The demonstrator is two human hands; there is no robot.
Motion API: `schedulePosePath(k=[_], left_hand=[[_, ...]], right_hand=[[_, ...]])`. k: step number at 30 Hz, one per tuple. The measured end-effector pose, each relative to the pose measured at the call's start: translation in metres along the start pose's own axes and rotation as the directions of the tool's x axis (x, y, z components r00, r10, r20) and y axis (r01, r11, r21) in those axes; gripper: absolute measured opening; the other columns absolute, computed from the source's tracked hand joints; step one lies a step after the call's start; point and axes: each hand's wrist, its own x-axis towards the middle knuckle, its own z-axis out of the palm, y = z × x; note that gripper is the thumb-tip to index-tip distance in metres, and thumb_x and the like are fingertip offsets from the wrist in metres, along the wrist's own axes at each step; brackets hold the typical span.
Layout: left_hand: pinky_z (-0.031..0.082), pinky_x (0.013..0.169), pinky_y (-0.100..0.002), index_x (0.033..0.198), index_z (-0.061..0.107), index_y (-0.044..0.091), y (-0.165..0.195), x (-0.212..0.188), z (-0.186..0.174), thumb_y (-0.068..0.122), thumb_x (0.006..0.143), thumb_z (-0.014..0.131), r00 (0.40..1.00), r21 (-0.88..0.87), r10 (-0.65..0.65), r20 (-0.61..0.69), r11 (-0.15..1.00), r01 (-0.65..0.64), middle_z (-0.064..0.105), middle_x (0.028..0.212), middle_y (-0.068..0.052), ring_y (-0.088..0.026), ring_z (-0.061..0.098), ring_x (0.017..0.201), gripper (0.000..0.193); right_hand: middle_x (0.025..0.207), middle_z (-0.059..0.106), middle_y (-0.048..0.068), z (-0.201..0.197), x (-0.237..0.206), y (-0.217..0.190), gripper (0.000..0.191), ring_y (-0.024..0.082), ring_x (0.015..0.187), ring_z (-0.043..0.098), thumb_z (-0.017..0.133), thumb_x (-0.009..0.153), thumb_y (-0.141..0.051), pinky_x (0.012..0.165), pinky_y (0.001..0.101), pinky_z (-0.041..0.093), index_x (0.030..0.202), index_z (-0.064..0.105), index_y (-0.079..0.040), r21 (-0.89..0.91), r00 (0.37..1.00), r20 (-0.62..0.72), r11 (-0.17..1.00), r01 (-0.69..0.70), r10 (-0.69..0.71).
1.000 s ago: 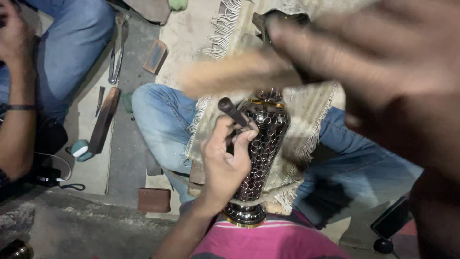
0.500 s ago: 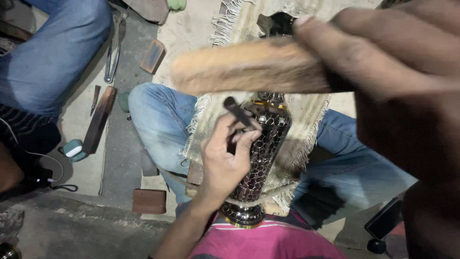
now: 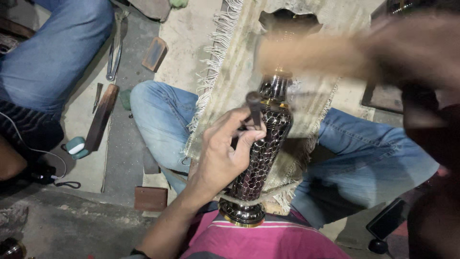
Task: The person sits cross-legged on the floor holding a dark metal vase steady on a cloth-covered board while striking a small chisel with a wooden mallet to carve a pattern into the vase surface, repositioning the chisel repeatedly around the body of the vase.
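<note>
While the engraved metal vase (image 3: 261, 158) lies across the lap on a fringed cloth (image 3: 230, 86), long axis running away from the body, left hand (image 3: 223, 153) pinches a punch (image 3: 254, 109) upright against its neck; right hand (image 3: 412, 52), blurred, grips a wooden mallet (image 3: 306, 55) above.

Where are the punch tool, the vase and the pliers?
punch tool (image 3: 254, 108), head view, on its dark shaft.
vase (image 3: 261, 158), head view, on its patterned body.
pliers (image 3: 115, 48), head view, on the handles.
</note>
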Motion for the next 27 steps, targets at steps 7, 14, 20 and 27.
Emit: schedulePosePath(k=[7,14,20,27], left_hand=[[0.056,0.086,-0.038,0.124,0.065,0.0,-0.002,0.011,-0.012,0.003,0.095,0.071,0.967,0.155,0.214,0.137,0.96,-0.234,0.07,0.107,-0.017,-0.033,0.071,0.097,0.029],[0.056,0.083,-0.037,0.119,0.066,-0.001,-0.004,0.016,-0.016,0.002,0.093,0.073,0.95,0.16,0.244,0.196,0.948,-0.276,0.072,0.11,-0.017,-0.031,0.071,0.095,0.028],[0.057,0.086,-0.039,0.124,0.067,-0.001,-0.001,0.028,-0.023,0.001,0.091,0.072,0.897,0.126,0.27,0.349,0.936,-0.33,0.072,0.109,-0.014,-0.031,0.07,0.096,0.034],[0.055,0.088,-0.04,0.124,0.07,0.005,0.003,0.046,-0.031,0.006,0.093,0.072,0.783,0.072,0.328,0.528,0.902,-0.426,0.073,0.107,-0.011,-0.03,0.068,0.1,0.032]], right_hand=[[0.132,0.063,0.015,0.002,-0.019,0.019,0.058,0.026,0.12,0.063,0.065,0.087,0.0,0.098,0.0345,0.053,0.144,0.054,-0.004,0.085,0.99,-0.038,0.987,-0.134,0.137],[0.13,0.061,0.008,0.011,-0.024,-0.005,0.07,0.019,0.114,0.062,0.069,0.077,-0.004,0.095,0.0296,0.052,0.144,0.052,-0.011,0.337,0.976,-0.014,0.92,-0.198,0.215],[0.123,0.067,0.015,0.032,-0.039,0.013,0.034,0.028,0.111,0.067,0.069,0.102,0.005,0.1,0.0383,0.054,0.133,0.06,0.0,-0.025,0.953,-0.185,0.969,-0.247,0.239],[0.115,0.065,0.011,0.032,-0.051,0.012,0.038,0.024,0.097,0.06,0.071,0.1,0.003,0.085,0.0352,0.049,0.134,0.056,-0.005,0.175,0.925,-0.321,0.973,-0.152,0.202]])
